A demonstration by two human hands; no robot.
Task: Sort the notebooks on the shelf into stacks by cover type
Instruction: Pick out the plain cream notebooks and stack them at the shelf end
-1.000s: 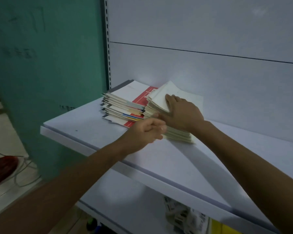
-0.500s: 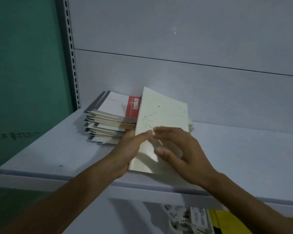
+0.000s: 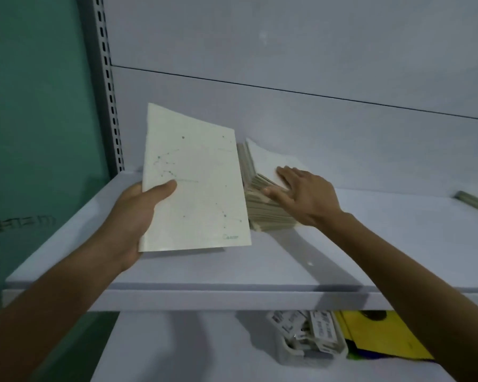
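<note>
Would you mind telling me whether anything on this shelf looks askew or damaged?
Yes: the cream notebook stack under the right hand is splayed, its edges stepping sideways rather than lining up. The held notebook has a slightly wavy top edge.

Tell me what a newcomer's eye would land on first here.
The pale notebook with a dotted-line pattern, held up at centre-left by the left hand, thumb on its cover. Just to its right, the right hand rests flat on a stack of similar notebooks on the white shelf. Lower right, under the shelf, a yellow item stands out.
</note>
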